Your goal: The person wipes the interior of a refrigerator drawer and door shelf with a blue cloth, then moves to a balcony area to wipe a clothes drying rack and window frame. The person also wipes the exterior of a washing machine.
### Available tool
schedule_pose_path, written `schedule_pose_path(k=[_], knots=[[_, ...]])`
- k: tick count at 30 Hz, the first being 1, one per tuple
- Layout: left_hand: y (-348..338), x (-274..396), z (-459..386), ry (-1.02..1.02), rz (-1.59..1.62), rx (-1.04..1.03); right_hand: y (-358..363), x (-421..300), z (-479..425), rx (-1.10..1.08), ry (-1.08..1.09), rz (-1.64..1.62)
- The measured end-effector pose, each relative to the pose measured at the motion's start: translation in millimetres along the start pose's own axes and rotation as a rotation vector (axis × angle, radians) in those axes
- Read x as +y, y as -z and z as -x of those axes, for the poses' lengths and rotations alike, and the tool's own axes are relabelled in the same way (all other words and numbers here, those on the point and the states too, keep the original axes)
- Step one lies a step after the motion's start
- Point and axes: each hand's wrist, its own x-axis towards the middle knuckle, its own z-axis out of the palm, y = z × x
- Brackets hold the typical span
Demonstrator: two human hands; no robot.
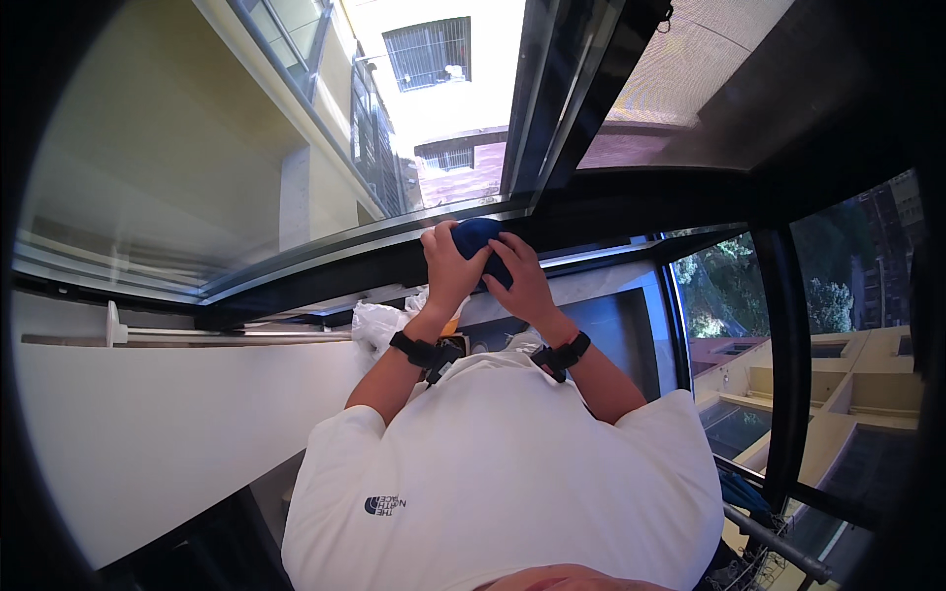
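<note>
A dark blue, rounded item [477, 235], perhaps folded cloth, is held up between both hands in front of the window. My left hand [451, 270] grips its left side, fingers over the top and thumb toward the middle. On the opposite side my right hand [522, 284] holds it, fingertips resting on its near face. The two hands almost meet at its centre. Much of its lower part is covered by the fingers, so its exact kind cannot be made out. Each wrist wears a black strap [415, 349].
Beyond the hands runs a dark window frame [332, 277], with the sliding pane [177, 148] on the left. A mesh screen [680, 81] is at the upper right. Below stand a white plastic bag [375, 325] and a white panel [177, 406]. A metal rail [776, 543] is at the lower right.
</note>
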Motion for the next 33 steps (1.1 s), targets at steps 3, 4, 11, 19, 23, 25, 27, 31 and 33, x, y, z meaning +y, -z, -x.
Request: schedule_pose_path(k=[3, 4, 11, 19, 23, 25, 27, 31, 33], knots=[[-7, 2, -8, 0.167, 0.208, -0.124, 1, -12, 1, 0.034, -0.046, 0.086], [-9, 5, -11, 0.226, 0.271, -0.171, -3, -10, 3, 0.075, -0.073, 0.126], [16, -1, -35, 0.491, 0.744, -0.620, 21, 39, 3, 0.042, -0.132, 0.409], [54, -82, -36, -0.003, 0.467, -0.594, 109, 106, 8, 0.213, -0.146, 0.439], [50, -89, -38, 0.022, 0.615, -0.568, 172, 183, 13, 0.381, -0.348, 0.477], [48, -88, -38, 0.035, 0.650, -0.586, 188, 217, 12, 0.445, -0.535, 0.549], [47, -86, -39, 0.026, 0.626, -0.588, 188, 230, 2, 0.427, -0.583, 0.525], [51, -93, -35, 0.038, 0.616, -0.515, 155, 171, -22, 0.122, -0.708, 0.640], [47, -90, -35, 0.033, 0.639, -0.510, 138, 162, -16, 0.091, -0.685, 0.627]])
